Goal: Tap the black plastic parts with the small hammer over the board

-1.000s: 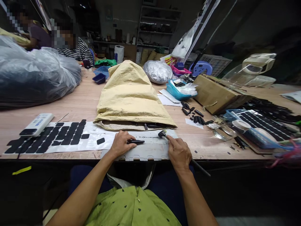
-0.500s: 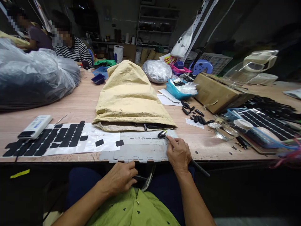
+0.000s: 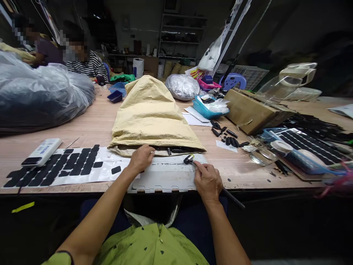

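Observation:
My left hand point(image 3: 142, 158) is at the mouth of a pale yellow woven bag point(image 3: 157, 114), its fingers bent and their tips partly hidden. Dark pieces point(image 3: 176, 150) show inside the bag's opening. My right hand point(image 3: 208, 180) is closed around a small hammer point(image 3: 189, 159), whose metal head lies over the grey plate point(image 3: 165, 176) and whose black handle sticks out behind the hand. The plate lies at the table's front edge, below the bag. Left of it is a white backing sheet point(image 3: 106, 173) with rows of black rounded stickers point(image 3: 87, 162).
A white power bank point(image 3: 42, 151) rests on the sheet at left. Behind it bulges a large clear plastic bag point(image 3: 41, 95). To the right are black parts point(image 3: 231, 141), a cardboard box point(image 3: 250, 110) and a blue tray point(image 3: 303, 151). Two people sit at back left.
My left hand has moved from the front edge, near my lap, up to the bag's mouth. The right hand keeps its hold on the hammer. The view has shifted slightly.

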Demonstrator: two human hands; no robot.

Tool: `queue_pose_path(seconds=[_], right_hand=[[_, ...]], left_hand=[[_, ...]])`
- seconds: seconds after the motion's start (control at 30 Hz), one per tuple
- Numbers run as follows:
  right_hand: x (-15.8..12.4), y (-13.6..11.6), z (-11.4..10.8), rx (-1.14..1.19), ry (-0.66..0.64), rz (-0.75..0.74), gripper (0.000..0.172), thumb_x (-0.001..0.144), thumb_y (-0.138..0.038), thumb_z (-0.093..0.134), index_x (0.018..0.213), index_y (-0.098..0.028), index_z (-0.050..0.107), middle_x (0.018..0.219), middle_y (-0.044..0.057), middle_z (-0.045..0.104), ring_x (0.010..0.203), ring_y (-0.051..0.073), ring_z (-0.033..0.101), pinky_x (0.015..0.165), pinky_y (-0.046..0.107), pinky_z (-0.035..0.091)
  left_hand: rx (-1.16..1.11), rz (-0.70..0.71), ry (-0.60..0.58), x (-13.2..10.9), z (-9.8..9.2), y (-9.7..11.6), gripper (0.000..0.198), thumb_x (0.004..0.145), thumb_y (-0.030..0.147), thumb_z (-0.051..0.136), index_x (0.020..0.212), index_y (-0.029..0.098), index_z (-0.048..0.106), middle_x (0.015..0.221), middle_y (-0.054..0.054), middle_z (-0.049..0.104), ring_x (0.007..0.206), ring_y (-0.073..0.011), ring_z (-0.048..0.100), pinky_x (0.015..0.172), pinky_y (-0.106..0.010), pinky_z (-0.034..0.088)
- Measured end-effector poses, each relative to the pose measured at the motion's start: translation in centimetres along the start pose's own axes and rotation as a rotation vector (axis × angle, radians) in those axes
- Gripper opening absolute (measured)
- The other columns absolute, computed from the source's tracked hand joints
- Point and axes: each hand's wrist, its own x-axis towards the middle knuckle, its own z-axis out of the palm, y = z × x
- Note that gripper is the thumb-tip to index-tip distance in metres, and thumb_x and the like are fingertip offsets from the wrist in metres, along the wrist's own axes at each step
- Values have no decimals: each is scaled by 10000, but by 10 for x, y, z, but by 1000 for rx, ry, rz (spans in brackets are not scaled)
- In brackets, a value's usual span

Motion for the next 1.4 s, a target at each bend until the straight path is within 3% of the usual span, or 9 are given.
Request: queue_pose_path(seconds=[0.13,0.3,0.4,0.53,0.67,0.87,1.03,1.2,1.4], right_hand=[[1,0,1,18,0,17,265,869,-168,581,1016,-274,774,876,25,658,759,164,463,704,295,332],[2,-2,0,31,-3,43,272,869,-178,562,1007,-273,775,875,26,662,762,168,466,707,293,328],[3,-3,-2,35,-25,51,278,866,-184,551,1010,-269,773,881,33,659,758,170,460,709,302,317],[3,-4,-5,46,-40,53,282,873,-188,541,1022,-258,770,892,47,655,762,175,452,709,315,314],[3,-5,-5,63,-52,60,280,873,-187,542,1033,-252,763,898,52,647,766,176,446,708,320,310],[3,-2,-4,72,-77,74,264,876,-217,566,1068,-223,748,895,56,631,786,182,447,707,317,314],[4,1,-6,68,-124,63,269,891,-200,546,1062,-226,752,884,54,645,793,189,468,720,314,341],[3,-33,-26,261,-47,4,299,952,-234,470,1112,-206,721,896,77,667,876,209,559,784,323,431],[-10,-98,-40,637,-216,-168,293,980,-239,460,1167,-226,686,946,63,675,888,176,612,809,300,501]], left_hand=[[193,11,-12,45,6,-16,360,926,205,490,1236,274,659,1010,-64,569,949,-216,576,756,-314,477],[263,27,-57,58,8,-15,282,869,209,594,1132,241,691,1063,-85,532,1038,-260,506,854,-362,443],[215,44,-52,46,1,-8,162,860,256,640,1006,209,691,1068,-80,555,1038,-263,478,869,-375,412],[-13,207,-54,6,-7,-2,160,909,328,597,1007,212,647,990,-44,626,964,-228,492,844,-356,394],[-31,232,-85,-29,-1,-7,136,873,305,638,964,209,670,933,-46,646,925,-227,506,830,-358,389],[-71,144,-42,-38,6,-22,257,808,314,715,1039,203,694,933,-51,631,944,-237,516,830,-358,406],[-152,80,-11,-40,4,-29,223,769,319,763,939,184,716,890,-41,641,911,-223,511,828,-350,405],[-181,46,-42,-38,4,-30,183,761,312,760,920,220,750,857,-30,640,917,-223,515,823,-350,402],[-227,19,-35,-36,7,-31,190,730,304,791,905,233,770,834,-22,643,901,-212,520,826,-343,400]])
